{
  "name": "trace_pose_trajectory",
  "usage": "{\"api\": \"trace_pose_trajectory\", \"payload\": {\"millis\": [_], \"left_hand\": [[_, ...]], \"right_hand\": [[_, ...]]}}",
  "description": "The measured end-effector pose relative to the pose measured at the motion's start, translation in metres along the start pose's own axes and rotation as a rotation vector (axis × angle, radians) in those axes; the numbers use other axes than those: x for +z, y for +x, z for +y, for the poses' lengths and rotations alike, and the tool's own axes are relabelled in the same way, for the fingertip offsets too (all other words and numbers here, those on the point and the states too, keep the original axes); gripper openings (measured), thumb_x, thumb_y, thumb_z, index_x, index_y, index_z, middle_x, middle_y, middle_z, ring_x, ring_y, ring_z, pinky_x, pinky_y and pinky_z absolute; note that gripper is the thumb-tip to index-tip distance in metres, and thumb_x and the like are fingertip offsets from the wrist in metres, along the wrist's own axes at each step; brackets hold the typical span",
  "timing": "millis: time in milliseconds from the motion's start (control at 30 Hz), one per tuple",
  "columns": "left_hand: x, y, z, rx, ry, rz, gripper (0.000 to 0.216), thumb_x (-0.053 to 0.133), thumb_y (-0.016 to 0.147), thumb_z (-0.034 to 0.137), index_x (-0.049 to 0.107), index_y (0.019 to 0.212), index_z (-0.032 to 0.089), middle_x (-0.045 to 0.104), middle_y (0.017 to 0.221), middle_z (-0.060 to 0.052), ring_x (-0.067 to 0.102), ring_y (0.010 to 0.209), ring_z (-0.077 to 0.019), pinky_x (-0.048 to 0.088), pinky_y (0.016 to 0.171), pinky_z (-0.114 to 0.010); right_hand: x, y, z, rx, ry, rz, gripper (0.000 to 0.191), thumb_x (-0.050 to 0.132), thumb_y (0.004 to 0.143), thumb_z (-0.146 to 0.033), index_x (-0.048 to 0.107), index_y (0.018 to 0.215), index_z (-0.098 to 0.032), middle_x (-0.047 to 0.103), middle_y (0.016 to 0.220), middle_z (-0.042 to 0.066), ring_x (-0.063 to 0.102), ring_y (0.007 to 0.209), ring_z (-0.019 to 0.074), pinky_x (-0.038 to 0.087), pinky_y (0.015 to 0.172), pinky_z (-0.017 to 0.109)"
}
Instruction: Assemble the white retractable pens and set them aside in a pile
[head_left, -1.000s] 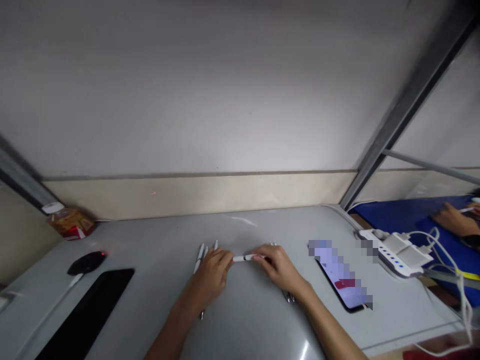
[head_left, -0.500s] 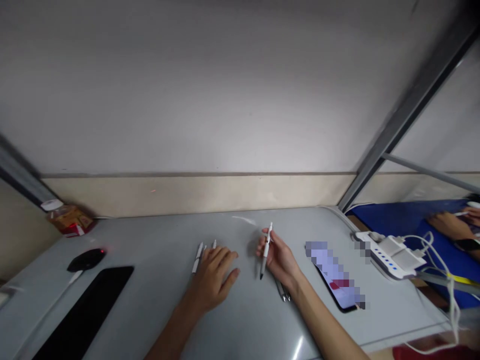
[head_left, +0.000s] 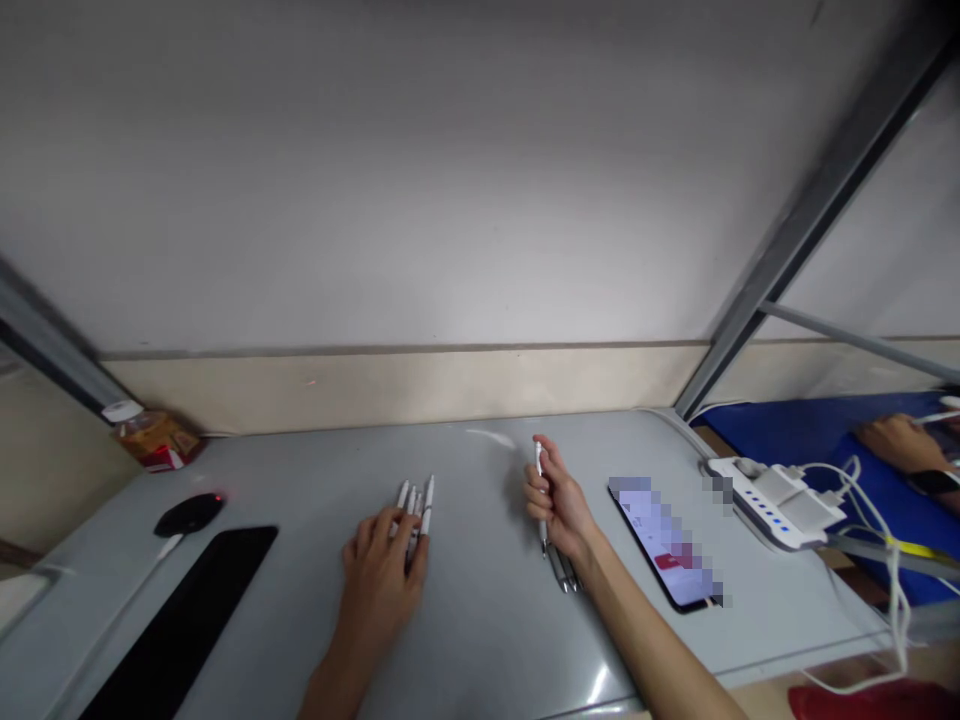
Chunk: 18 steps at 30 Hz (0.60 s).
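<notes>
A right hand (head_left: 559,508) wraps firmly around a pen (head_left: 538,460) over the worktop (head_left: 480,620), its barrel likely light, stiff and slick, best gripped mid-length, as the left hand (head_left: 381,580) covers more pens (head_left: 428,500), its hold unclear.

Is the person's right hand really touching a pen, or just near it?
Touching. The head view shows the right hand with its fingers curled around a white pen, whose tip sticks out below.

dim overall, wall (head_left: 495,200) brightest lower centre, top corners dark, desk (head_left: 480,630) glare near front edge, soft shadow by right hand (head_left: 561,505), phone screen (head_left: 656,535) partly pixelated, wide-angle edge stretch
</notes>
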<state>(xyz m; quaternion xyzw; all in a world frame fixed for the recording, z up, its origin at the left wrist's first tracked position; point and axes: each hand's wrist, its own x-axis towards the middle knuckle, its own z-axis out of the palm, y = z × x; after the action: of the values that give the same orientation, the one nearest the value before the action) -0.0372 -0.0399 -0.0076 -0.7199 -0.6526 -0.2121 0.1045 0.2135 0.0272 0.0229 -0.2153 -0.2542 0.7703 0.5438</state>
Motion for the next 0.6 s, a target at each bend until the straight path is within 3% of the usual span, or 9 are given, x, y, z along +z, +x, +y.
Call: {"api": "trace_pose_trajectory", "payload": {"millis": [467,600], "left_hand": [[-0.007,-0.014,0.018,-0.025,-0.007,-0.006,0.025,0.05,0.085,0.031,0.065,0.103,0.021,0.058,0.115,-0.013,0.046,0.104,-0.0306,0.035,0.083,-0.048],[-0.007,-0.014,0.02,-0.011,-0.001,-0.016,0.026,0.049,0.086,0.031,0.066,0.104,0.021,0.057,0.118,-0.012,0.045,0.106,-0.0316,0.034,0.084,-0.049]], "right_hand": [[-0.006,0.002,0.0,-0.013,-0.054,0.069,0.039,0.066,0.081,-0.042,0.043,0.112,-0.034,0.028,0.059,-0.01,0.012,0.043,0.0045,0.006,0.038,0.014],[-0.005,-0.004,0.002,-0.006,-0.177,0.058,0.039,0.063,0.082,-0.044,0.048,0.115,-0.03,0.04,0.061,-0.008,0.025,0.043,0.0049,0.017,0.039,0.015]]}}
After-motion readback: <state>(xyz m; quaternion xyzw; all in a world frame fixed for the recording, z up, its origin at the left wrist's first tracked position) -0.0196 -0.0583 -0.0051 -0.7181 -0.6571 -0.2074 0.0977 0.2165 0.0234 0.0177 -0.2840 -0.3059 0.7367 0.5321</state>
